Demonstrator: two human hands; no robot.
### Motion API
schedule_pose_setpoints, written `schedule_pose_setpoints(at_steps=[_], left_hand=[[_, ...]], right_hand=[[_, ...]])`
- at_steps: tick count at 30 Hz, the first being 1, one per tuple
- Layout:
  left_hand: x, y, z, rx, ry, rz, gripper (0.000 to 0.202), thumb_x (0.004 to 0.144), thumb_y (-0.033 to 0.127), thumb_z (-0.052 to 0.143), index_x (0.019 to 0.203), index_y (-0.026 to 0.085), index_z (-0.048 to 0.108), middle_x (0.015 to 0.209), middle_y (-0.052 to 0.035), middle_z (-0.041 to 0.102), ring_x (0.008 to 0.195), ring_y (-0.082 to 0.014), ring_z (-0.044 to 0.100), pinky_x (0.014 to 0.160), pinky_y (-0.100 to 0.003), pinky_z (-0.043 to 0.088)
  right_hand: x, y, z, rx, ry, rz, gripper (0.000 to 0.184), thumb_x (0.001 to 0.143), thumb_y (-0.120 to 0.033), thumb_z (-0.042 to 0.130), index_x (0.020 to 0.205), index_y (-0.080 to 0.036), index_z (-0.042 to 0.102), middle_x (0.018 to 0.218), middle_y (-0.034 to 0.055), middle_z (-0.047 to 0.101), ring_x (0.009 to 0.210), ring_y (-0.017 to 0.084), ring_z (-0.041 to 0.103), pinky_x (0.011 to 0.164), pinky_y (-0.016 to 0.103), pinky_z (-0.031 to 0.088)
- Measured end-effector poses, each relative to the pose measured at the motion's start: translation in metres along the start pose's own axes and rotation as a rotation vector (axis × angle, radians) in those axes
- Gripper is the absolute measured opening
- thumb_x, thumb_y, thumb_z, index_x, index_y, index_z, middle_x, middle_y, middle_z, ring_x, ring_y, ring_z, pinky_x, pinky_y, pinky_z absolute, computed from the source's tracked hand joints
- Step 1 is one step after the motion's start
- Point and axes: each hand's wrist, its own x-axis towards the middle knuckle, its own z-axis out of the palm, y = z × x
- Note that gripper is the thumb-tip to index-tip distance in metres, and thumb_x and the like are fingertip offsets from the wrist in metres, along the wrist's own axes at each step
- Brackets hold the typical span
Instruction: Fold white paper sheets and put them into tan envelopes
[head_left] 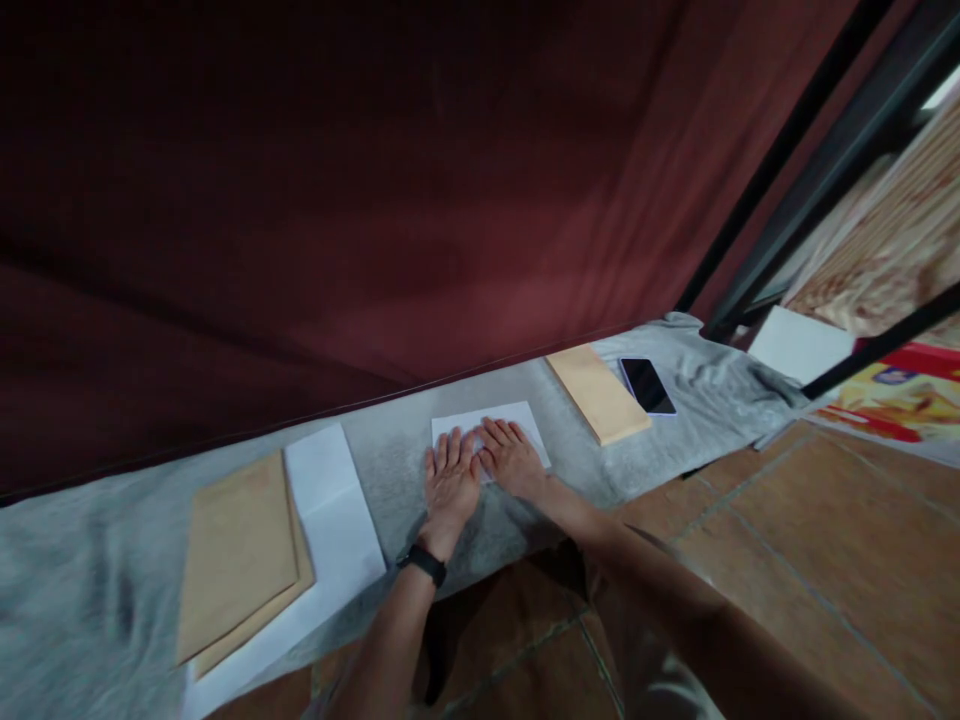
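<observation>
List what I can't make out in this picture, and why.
Head view:
Middle of the paper: hidden by the left hand and right hand.
Part of the white sheet: hidden under brown papers.
Rest of the red print: cut off by the right edge.

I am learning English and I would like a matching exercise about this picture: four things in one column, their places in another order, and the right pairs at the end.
Things:
1. the phone
2. the black wristband
3. the small white sheet
4. the large brown papers

Places:
A. beneath the left hand and the right hand
B. lying partly over a larger white paper
C. to the right of the tan stack
D. around the left wrist

Right pairs: 1-C, 2-D, 3-A, 4-B
</observation>
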Motion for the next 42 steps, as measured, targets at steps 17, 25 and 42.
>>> schedule_pose_setpoints(at_steps=[17, 25, 42], left_hand=[[0.020, 0.014, 0.003, -0.052, 0.129, 0.076, 0.057, 0.104, 0.031, 0.032, 0.157, 0.013, 0.039, 0.168, -0.0116, 0.030, 0.157, -0.0275, 0.022, 0.129, -0.049, 0.014], [0.023, 0.026, 0.009, -0.038, 0.047, 0.092, 0.060, 0.099, 0.020, 0.035, 0.159, 0.016, 0.036, 0.167, -0.0096, 0.031, 0.158, -0.0264, 0.021, 0.129, -0.050, 0.017], [0.025, -0.022, -0.025, -0.162, 0.101, -0.291, 0.059, 0.098, 0.036, 0.048, 0.151, 0.009, 0.046, 0.151, -0.0218, 0.053, 0.132, -0.0345, 0.057, 0.109, -0.046, 0.046]], right_hand=[[-0.007, 0.040, -0.027, -0.124, 0.034, 0.178, 0.052, 0.107, -0.033, 0.037, 0.154, -0.011, 0.046, 0.161, 0.0139, 0.042, 0.149, 0.031, 0.040, 0.126, 0.053, 0.022], [-0.004, 0.013, -0.011, 0.017, 0.028, -0.024, 0.052, 0.110, -0.037, 0.031, 0.157, -0.018, 0.040, 0.161, 0.0082, 0.043, 0.150, 0.021, 0.039, 0.125, 0.043, 0.029], [-0.007, 0.044, -0.006, -0.104, 0.051, 0.157, 0.058, 0.107, -0.049, 0.039, 0.157, -0.019, 0.042, 0.163, 0.0136, 0.037, 0.149, 0.030, 0.039, 0.124, 0.049, 0.025]])
